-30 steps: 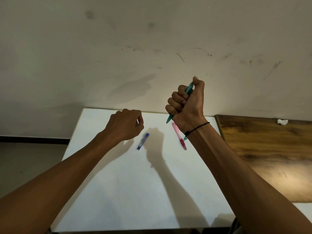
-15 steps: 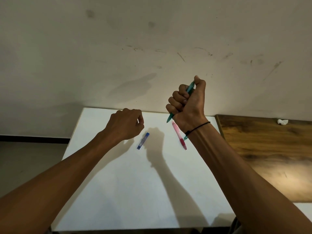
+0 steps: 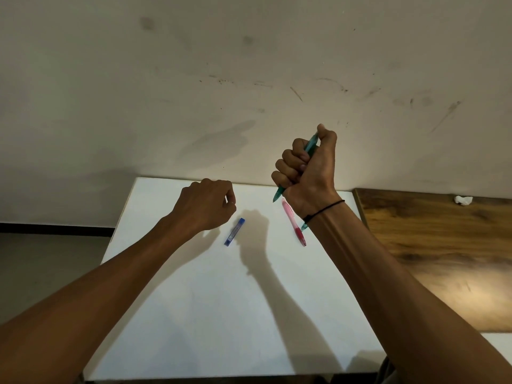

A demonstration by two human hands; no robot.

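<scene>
Item: slim teal plastic mechanical pencil (image 3: 310,146), raised, tip down, above white worktop (image 3: 221,314).
Right hand (image 3: 310,173) grip fisted round barrel, thumb on cap (apparently clicking). Left hand (image 3: 206,206) curled, contents unclear. Next move likely needs the small blue rectangular lead case (image 3: 234,232).

Wall (image 3: 249,65) ahead of me: off-white plaster, scuffed, with dark streaks and smudges across the upper middle and right. A black baseboard (image 3: 55,228) runs along its foot on my left, above a grey floor (image 3: 41,267). A white table (image 3: 194,314) stands against the wall. Just beside it on my right is a dark wooden table (image 3: 443,245), grain visible, with a bright patch of light on its near part. One crumpled white scrap (image 3: 463,200) lies at its far edge. Lighting dim overall.
</scene>
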